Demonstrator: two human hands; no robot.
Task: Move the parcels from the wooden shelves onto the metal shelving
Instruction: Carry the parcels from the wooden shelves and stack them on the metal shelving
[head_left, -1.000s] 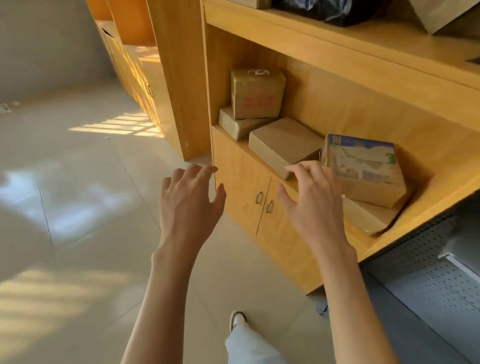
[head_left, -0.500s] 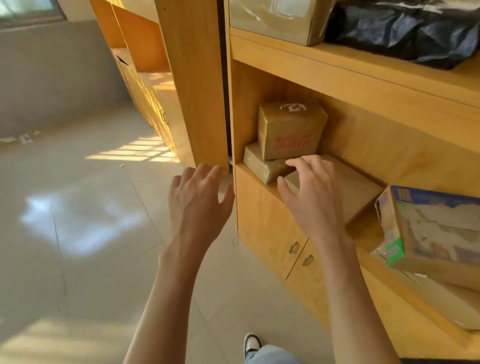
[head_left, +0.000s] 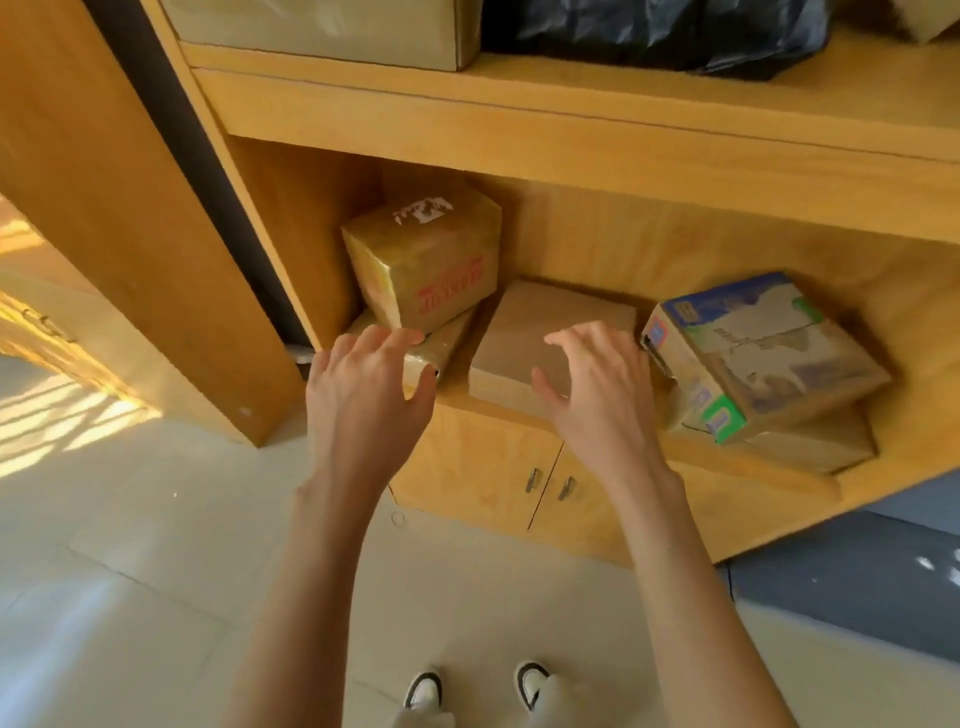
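Pale tiled floor (head_left: 130, 597) with sun stripes at the far left, and a wooden shelf unit (head_left: 571, 156) filling the right side, with two small cabinet doors (head_left: 519, 467) under its lower shelf.

The parcels sit on that lower shelf. The flat brown parcel (head_left: 524, 338) in the middle lies flat, long axis running from the near shelf edge back toward the rear wall, angled a bit to the right. At the left, a taped cube-ish box with red print (head_left: 431, 265) sits tilted on top of a thin flat parcel (head_left: 441, 343). At the right, a printed blue-and-green carton (head_left: 753, 348) lies tilted on another brown box (head_left: 810, 441), long axis slanting from far-left to near-right.

Both hands are up at the shelf edge, fingers spread and loosely bent — neither is gripping anything. The left hand (head_left: 363, 384) has fingertips at the thin flat parcel, though I can't tell if they touch. The right hand (head_left: 602, 384) hovers over the near right part of the flat brown parcel; can't tell contact there either.

Upper shelf: a big cardboard box (head_left: 332, 26) at the left, black plastic bag (head_left: 649, 31) beside it. Grey surface (head_left: 857, 571) at the near right, shoes (head_left: 423, 691) at the bottom.
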